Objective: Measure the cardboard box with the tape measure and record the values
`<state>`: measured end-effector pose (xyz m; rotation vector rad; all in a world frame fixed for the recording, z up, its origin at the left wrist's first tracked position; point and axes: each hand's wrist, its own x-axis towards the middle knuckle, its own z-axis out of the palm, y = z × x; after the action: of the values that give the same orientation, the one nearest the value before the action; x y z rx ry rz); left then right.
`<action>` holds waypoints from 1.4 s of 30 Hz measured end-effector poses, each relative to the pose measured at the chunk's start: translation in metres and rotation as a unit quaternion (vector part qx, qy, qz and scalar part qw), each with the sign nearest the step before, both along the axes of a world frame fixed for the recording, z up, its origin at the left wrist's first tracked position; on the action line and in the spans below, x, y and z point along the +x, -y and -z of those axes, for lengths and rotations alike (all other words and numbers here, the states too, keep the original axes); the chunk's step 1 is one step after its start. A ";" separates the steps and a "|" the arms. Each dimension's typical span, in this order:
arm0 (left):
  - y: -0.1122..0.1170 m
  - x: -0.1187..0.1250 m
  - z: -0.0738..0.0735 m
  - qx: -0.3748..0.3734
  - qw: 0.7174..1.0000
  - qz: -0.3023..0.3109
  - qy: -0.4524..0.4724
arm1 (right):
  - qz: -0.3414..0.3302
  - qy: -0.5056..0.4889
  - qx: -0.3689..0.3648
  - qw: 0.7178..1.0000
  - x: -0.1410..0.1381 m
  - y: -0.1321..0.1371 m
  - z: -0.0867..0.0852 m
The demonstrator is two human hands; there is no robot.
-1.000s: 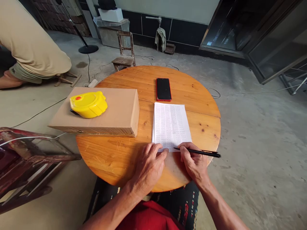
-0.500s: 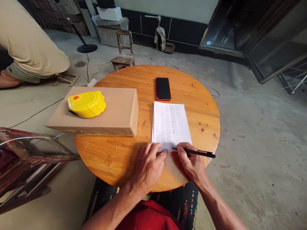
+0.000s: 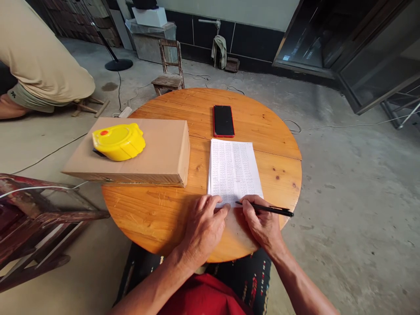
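Observation:
Sheets of white paper, covered in rows of small handwritten marks, lie on the round wooden table. My left hand rests over the paper's lower left corner, its fingers apart and slightly bent, holding nothing. In my right hand is a black pen, pinched between thumb and fingers. The pen's tip meets the paper near its bottom edge, and its back end points right. Beyond the paper's top edge lies a phone with a dark screen and a red case.
At the table's left sits a cardboard box with a yellow tape measure on top. A small wooden chair stands behind the table, a wooden frame at the left. Another person is at the upper left. Cables cross the floor.
The pen's back end has shifted very slightly to the left. My left hand and the things on the table have stayed in place.

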<state>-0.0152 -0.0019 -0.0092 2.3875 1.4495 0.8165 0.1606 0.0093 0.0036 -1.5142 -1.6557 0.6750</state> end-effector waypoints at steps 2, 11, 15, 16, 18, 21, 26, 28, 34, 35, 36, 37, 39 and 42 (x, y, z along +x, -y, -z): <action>0.000 0.000 0.000 0.001 1.000 0.000 0.001 | 0.001 -0.006 -0.010 1.000 0.000 0.000 0.002; 0.000 0.000 -0.001 -0.003 1.000 0.000 0.003 | -0.004 -0.010 -0.016 1.000 0.001 0.000 0.004; 0.000 0.000 -0.002 -0.003 1.000 0.001 0.004 | -0.008 -0.027 -0.023 0.999 0.003 0.001 0.001; 0.000 0.000 -0.002 -0.002 1.000 0.000 0.004 | -0.008 -0.045 -0.029 0.999 0.003 0.001 0.001; 0.000 0.000 -0.002 0.000 1.000 -0.001 0.003 | 0.007 -0.100 -0.038 0.994 0.005 0.002 0.002; -0.001 0.000 -0.001 0.001 1.000 -0.001 -0.001 | 0.059 -0.193 -0.026 0.979 0.006 0.003 0.005; 0.000 0.000 0.001 0.000 1.000 -0.001 -0.001 | 0.115 -0.233 0.017 0.965 0.005 0.003 0.010; 0.000 0.000 0.000 0.001 1.000 -0.005 0.005 | 0.128 -0.189 0.039 0.973 0.008 0.003 0.007; 0.000 0.000 -0.001 0.011 1.000 0.001 0.021 | 0.000 0.124 0.111 0.986 0.030 -0.009 -0.009; 0.000 0.000 -0.001 0.014 1.000 0.001 0.025 | -0.040 0.189 0.111 0.975 0.032 -0.012 -0.011; 0.001 0.000 -0.001 0.016 0.999 0.000 0.030 | -0.076 0.249 0.109 0.959 0.034 -0.016 -0.012; 0.001 0.000 -0.001 0.019 0.999 -0.002 0.035 | -0.102 0.300 0.106 0.943 0.034 -0.020 -0.013; 0.002 -0.001 -0.001 0.021 0.999 -0.008 0.038 | -0.130 0.370 0.098 0.915 0.033 -0.026 -0.012; 0.003 -0.002 -0.002 0.013 0.999 -0.017 0.041 | -0.128 0.399 0.087 0.904 0.031 -0.028 -0.010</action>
<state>-0.0173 -0.0051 -0.0076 2.3257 1.4602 0.9360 0.1912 0.0372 0.0136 -1.5494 -2.4776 -0.0143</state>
